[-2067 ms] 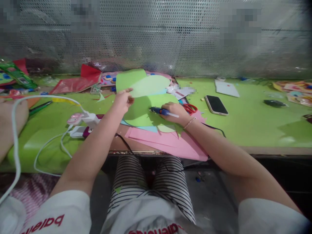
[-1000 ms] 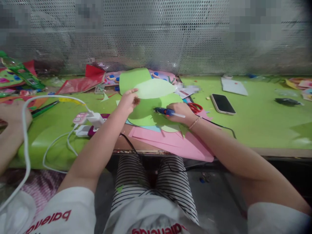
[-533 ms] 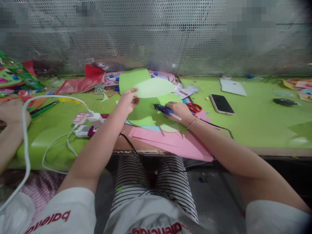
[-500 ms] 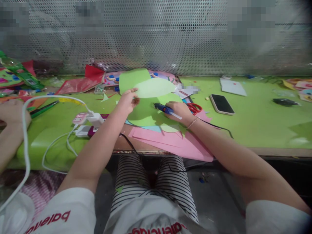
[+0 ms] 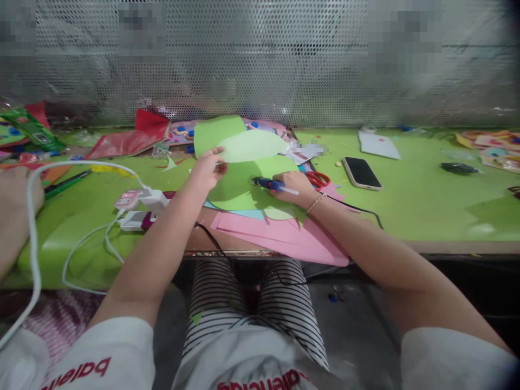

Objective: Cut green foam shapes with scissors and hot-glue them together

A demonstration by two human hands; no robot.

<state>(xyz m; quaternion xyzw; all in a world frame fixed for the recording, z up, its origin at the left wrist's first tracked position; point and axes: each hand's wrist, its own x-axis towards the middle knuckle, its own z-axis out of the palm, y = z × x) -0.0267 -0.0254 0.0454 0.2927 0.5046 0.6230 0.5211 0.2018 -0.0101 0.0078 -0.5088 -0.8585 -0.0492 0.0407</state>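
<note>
My left hand (image 5: 210,169) pinches the left end of a pale green leaf-shaped paper piece (image 5: 254,146), held a little above brighter green paper (image 5: 233,192). In my right hand (image 5: 293,186) is a blue hot glue gun (image 5: 268,184), its nozzle pointing left over the green paper and a clear glue stick jutting from its back. A black cord (image 5: 352,202) shows to the right of that wrist. Red-handled scissors (image 5: 317,179) lie just behind my right hand, their blades hidden. Pink sheets (image 5: 280,238) rest under the green paper, towards the table edge.
A phone (image 5: 362,173) and a white pad (image 5: 378,145) lie to the right. White chargers and cables (image 5: 138,219) sit by my left forearm. Another person's hand (image 5: 18,200) is at far left, near a green cutter (image 5: 67,184). A perforated metal panel (image 5: 260,65) stands behind the table.
The whole view has shifted slightly left. The glue gun has tipped a little nearer to level; both hands keep their holds.
</note>
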